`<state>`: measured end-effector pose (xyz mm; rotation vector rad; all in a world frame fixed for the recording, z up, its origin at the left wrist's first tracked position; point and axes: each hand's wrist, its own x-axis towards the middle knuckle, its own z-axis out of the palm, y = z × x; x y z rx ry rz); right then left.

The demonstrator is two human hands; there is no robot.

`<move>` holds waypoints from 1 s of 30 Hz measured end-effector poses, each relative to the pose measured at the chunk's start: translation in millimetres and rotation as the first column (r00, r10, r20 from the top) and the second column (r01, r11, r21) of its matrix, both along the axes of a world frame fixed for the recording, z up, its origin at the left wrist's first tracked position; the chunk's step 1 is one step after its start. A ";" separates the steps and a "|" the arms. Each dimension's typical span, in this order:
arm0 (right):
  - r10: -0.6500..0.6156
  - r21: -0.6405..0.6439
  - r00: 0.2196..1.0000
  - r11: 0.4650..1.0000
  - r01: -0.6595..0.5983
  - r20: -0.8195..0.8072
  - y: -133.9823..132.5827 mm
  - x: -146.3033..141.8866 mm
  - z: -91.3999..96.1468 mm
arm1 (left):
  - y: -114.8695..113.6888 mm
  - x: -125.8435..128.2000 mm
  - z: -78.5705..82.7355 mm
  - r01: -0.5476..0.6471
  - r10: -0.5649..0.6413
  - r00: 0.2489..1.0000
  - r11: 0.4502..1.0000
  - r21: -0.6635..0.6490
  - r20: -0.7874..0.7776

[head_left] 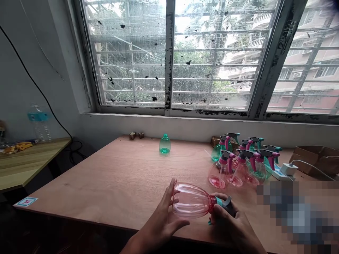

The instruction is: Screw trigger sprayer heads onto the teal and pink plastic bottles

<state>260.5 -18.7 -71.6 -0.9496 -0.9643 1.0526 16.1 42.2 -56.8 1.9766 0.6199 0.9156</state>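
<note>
I hold a clear pink spray bottle (192,200) on its side just above the near edge of the wooden table (127,180). My left hand (162,220) cups the bottle's base, fingers wrapped round it. Over the teal collar and dark grey spray head (225,204) at the bottle's neck, my right hand (230,225) is closed. Farther back, alone near the window wall, a small green bottle (164,144) stands upright without a spray head.
Several pink and green spray bottles (242,162) with heads fitted stand at the table's right. Behind them lie a white power strip (280,171) and cardboard boxes (316,158). A second table (23,162) with a water bottle (39,121) stands at the left.
</note>
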 end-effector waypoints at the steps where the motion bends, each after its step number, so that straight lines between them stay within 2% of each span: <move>1: 0.002 0.004 1.000 1.000 -0.002 0.000 0.0 0.0 0.2 | -0.5 -0.1 0.2 -0.001 0.001 1.000 1.000 0.019 -0.014; 5: -0.010 -0.003 1.000 1.000 0.010 0.015 0.2 -1.4 0.2 | -3.2 -0.6 3.2 -0.009 0.010 0.999 1.000 0.029 -0.031; 10: -0.035 -0.014 0.999 0.999 0.035 0.028 0.7 -3.7 1.2 | -3.5 1.2 5.9 -0.016 0.016 1.000 0.996 -0.088 0.002; 16: -0.025 -0.011 1.000 1.000 0.025 0.004 1.1 -2.0 0.3 | -3.4 0.9 4.3 -0.013 0.013 1.000 0.999 -0.040 0.016; 19: -0.018 -0.012 0.999 1.000 0.018 0.031 1.0 -1.3 -0.3 | -5.3 0.8 5.4 0.021 -0.010 0.996 0.993 -0.118 0.088; 22: 0.000 -0.026 0.999 1.000 0.001 0.050 0.8 -1.5 0.3 | -7.0 1.7 7.1 0.001 0.035 0.988 0.972 -0.234 0.149; 24: -0.002 -0.031 0.999 1.000 0.004 0.053 0.7 -1.8 0.9 | -7.1 2.0 7.8 -0.010 0.051 0.987 0.965 -0.261 0.154; 27: -0.028 -0.019 0.998 0.999 0.029 0.053 1.0 -2.2 1.0 | -5.7 0.9 7.6 -0.001 0.021 0.993 0.985 -0.171 0.113; 30: -0.037 -0.012 0.998 0.999 0.038 0.060 1.1 -2.1 0.2 | -4.2 -0.8 6.0 -0.041 0.043 0.999 0.998 -0.044 0.034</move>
